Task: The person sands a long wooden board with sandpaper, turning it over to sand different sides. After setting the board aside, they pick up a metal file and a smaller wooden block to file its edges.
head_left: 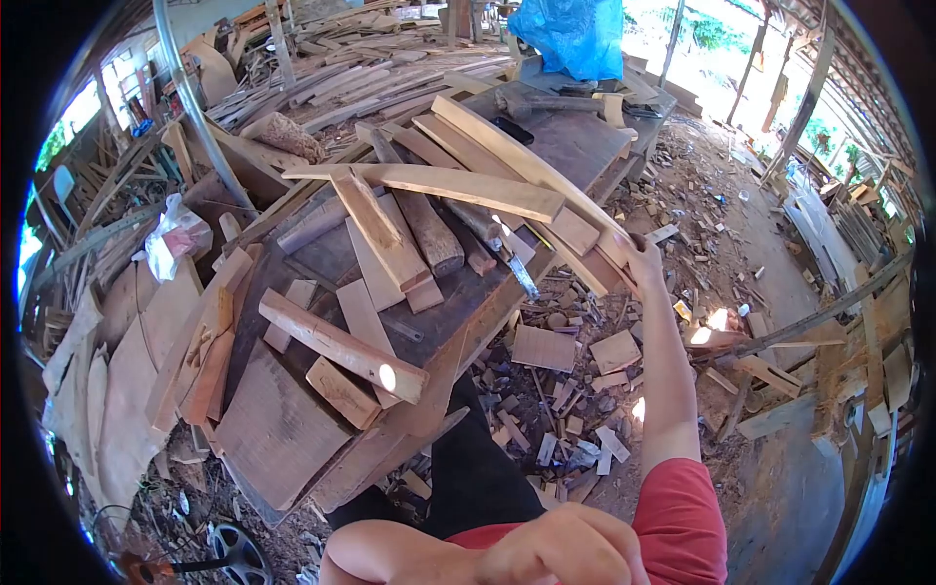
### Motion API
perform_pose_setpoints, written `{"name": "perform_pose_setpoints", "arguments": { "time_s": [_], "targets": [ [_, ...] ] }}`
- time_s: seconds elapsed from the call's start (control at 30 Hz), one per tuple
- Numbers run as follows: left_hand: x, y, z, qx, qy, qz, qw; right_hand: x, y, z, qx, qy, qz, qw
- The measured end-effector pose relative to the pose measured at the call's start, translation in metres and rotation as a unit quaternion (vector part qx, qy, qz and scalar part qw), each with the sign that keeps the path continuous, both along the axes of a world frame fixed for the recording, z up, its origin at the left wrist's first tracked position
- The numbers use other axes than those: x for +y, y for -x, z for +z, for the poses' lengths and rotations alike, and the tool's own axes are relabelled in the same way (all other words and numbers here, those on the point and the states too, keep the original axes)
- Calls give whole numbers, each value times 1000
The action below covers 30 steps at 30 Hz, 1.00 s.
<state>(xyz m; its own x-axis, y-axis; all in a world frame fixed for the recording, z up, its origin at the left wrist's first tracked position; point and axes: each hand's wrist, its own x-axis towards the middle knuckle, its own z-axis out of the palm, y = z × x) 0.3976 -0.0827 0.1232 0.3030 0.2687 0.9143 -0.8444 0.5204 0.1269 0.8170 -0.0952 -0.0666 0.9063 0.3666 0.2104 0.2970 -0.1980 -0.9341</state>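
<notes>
My right hand [641, 265] reaches out at the end of my stretched arm and is closed round the near end of a long wooden plank [526, 174]. The plank lies slantwise across the workbench [468, 310], its end jutting past the bench edge. My left hand [561, 551] is bent up close to the camera at the bottom, fingers curled; what they hold, if anything, is hidden. A curved wooden piece [439, 185] lies across the plank and other boards. Nearer me on the bench is a squared wooden piece [341, 341] beside a short block [343, 392].
Wood offcuts [544, 348] litter the ground right of the bench. A blue plastic sheet [570, 39] covers something at its far end. Left stand a metal pole [200, 112] and a white plastic bag [178, 234]. Stacked lumber [380, 83] fills the back.
</notes>
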Motion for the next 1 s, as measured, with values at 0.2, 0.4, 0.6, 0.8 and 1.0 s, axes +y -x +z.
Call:
{"name": "perform_pose_setpoints", "arguments": {
  "time_s": [0.2,0.4,0.6,0.8,1.0],
  "targets": [
    [8,6,-7,33,-16,6,999,7,14,21,119,-102,-94,983],
    [39,51,-13,260,31,113,958,-8,-11,23,164,-186,-73,966],
    [80,102,-53,243,117,210,940,-35,21,70,147,-199,-88,965],
    [98,149,-81,251,269,276,888,-33,40,100,157,-279,4,947],
    [115,205,-117,265,302,353,845,-14,85,140,154,-328,123,924]
  ]
}}
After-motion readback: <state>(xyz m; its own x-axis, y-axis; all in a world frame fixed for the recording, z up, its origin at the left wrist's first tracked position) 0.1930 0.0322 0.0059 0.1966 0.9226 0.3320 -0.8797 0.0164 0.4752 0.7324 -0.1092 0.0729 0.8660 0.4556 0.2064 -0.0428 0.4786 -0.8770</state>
